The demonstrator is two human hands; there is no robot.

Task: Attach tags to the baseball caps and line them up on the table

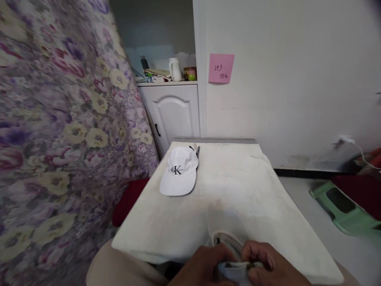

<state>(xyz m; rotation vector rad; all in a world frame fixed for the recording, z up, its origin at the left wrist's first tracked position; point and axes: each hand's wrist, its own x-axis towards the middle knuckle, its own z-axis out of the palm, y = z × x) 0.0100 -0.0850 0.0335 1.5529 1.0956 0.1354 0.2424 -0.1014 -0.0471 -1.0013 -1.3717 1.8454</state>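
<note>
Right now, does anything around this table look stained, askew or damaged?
A faint brownish smudge stands out on the pale tabletop, right of the white cap and nearer you. Dark patches mar the white wall low down. Nothing looks spilled.

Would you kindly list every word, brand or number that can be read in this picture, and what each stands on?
"243": handwritten on the pink note on the wall; the writing beneath is unclear.
"CK": on the front of the white cap; smaller lettering across it is too small to read.
I can make out none on the pale fabric item being held.
</note>
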